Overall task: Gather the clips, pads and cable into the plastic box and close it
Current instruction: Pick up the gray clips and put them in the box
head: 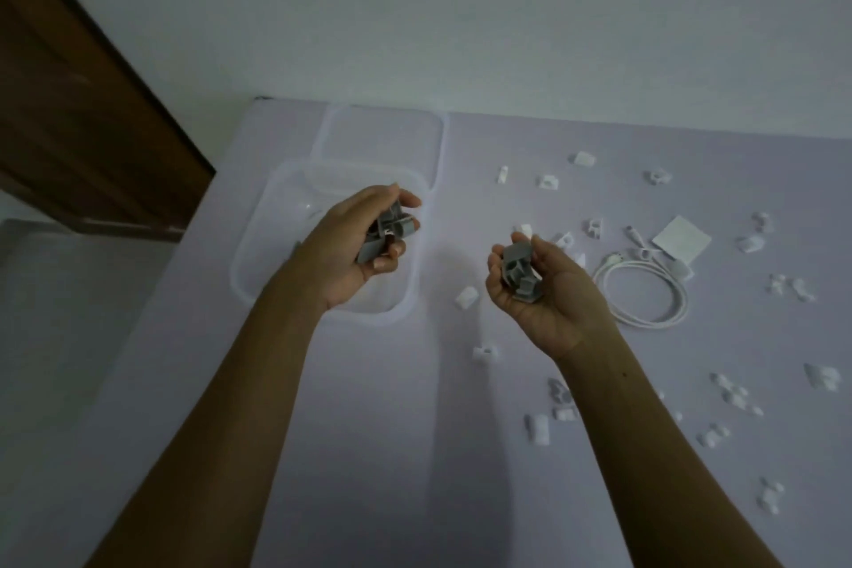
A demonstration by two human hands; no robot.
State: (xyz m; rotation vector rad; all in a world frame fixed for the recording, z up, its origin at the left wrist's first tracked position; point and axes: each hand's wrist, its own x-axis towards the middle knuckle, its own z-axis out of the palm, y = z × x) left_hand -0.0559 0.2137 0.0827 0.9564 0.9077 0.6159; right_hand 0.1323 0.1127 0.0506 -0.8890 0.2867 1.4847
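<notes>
You are wearing the one camera on your head, so it is looking forward and down across the bench (369,452) from above your own arms. It is facing the pale wall (507,14) behind the bench's far edge. The wide lens is sitting close: your left grip (369,240) and right grip (539,291) are hanging mid-frame, while a brown wooden panel (69,106) is bending along the left side.

Clear box (245,254) (lid (382,138) off) lies left of scattered white clips (466,297), pad (681,240), coiled cable (645,322).
</notes>
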